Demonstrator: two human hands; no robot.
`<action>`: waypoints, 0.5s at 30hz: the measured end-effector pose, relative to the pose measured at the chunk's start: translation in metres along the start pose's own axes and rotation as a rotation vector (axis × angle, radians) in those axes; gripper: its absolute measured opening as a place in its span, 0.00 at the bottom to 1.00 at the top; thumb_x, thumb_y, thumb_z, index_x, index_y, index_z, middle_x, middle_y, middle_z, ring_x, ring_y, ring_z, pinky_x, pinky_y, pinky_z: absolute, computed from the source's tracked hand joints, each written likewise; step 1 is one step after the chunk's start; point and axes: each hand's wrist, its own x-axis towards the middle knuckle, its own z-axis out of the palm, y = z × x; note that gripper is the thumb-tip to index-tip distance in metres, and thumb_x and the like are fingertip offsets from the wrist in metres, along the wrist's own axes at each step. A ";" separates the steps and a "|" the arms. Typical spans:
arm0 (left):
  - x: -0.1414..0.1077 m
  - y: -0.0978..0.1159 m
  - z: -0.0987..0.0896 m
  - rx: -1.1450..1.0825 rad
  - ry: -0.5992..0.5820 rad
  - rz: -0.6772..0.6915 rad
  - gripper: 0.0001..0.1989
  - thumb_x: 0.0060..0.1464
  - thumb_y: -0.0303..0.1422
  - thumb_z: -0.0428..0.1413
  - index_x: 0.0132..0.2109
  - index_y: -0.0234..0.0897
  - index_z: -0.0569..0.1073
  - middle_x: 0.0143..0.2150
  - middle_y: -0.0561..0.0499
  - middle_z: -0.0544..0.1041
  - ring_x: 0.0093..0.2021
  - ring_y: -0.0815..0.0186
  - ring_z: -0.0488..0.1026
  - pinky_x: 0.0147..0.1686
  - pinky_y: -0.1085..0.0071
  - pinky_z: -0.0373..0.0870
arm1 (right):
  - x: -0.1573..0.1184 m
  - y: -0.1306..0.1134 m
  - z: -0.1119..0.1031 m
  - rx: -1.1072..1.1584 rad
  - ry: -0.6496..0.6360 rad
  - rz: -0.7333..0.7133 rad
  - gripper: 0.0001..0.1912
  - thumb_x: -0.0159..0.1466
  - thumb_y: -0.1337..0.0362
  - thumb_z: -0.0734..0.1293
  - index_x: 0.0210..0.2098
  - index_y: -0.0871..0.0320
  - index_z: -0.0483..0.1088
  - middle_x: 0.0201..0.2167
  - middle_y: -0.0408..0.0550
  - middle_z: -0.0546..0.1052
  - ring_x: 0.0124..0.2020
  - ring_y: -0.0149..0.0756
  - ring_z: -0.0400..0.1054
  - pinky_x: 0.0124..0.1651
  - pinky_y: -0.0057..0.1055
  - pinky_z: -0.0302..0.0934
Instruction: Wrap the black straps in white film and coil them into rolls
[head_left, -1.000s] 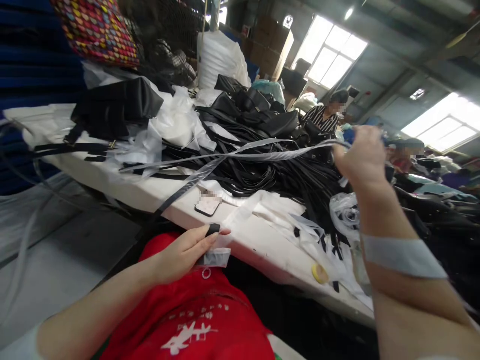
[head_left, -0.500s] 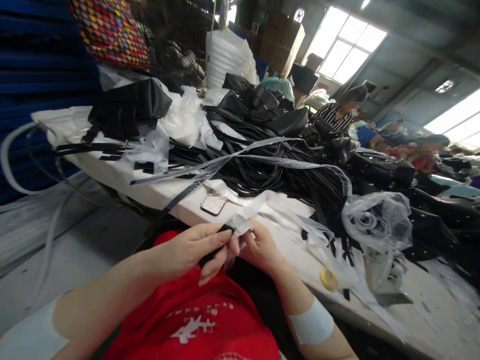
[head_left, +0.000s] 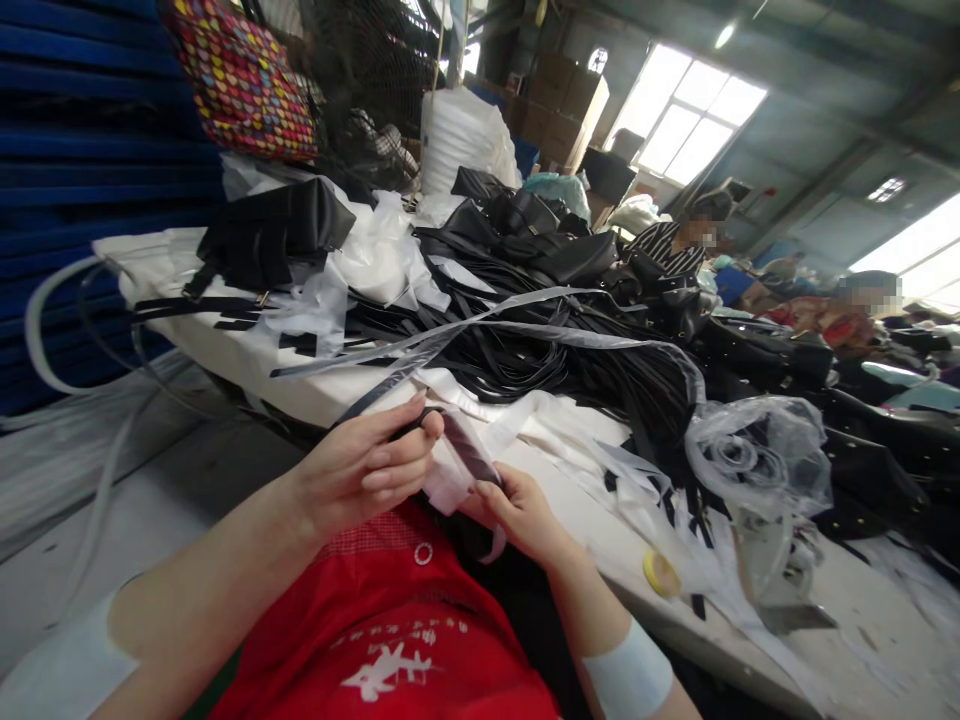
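Observation:
My left hand (head_left: 367, 465) pinches a black strap (head_left: 416, 424) between thumb and fingers, above the red apron (head_left: 360, 610). My right hand (head_left: 525, 512) closes on the lower part of the strap, where a whitish translucent film strip (head_left: 448, 488) lies around or along it; I cannot tell which. A stretch of dark strap shows under the film between the two hands. Behind my left hand, a film-covered strap (head_left: 386, 382) runs across the table edge. Long black straps (head_left: 525, 360) lie in a heap just beyond.
On the white table (head_left: 559, 500) are black bags (head_left: 277, 230), crumpled white film (head_left: 382, 250), a clear plastic bag with a coil (head_left: 757, 450) and a yellow tape roll (head_left: 661, 574). Blue slats (head_left: 90, 180) stand at left. A co-worker in a striped top (head_left: 660, 245) sits farther back.
My left hand has moved up and left from my right hand. A dark, film-covered stretch of strap now shows between them. The phone on the table is now hidden.

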 end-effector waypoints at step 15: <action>0.057 -0.044 -0.027 1.449 0.112 0.558 0.15 0.62 0.37 0.49 0.47 0.34 0.75 0.44 0.41 0.78 0.47 0.55 0.73 0.52 0.58 0.65 | -0.010 -0.037 -0.007 -0.029 0.032 -0.007 0.09 0.57 0.62 0.70 0.30 0.59 0.67 0.23 0.38 0.66 0.24 0.27 0.58 0.27 0.25 0.52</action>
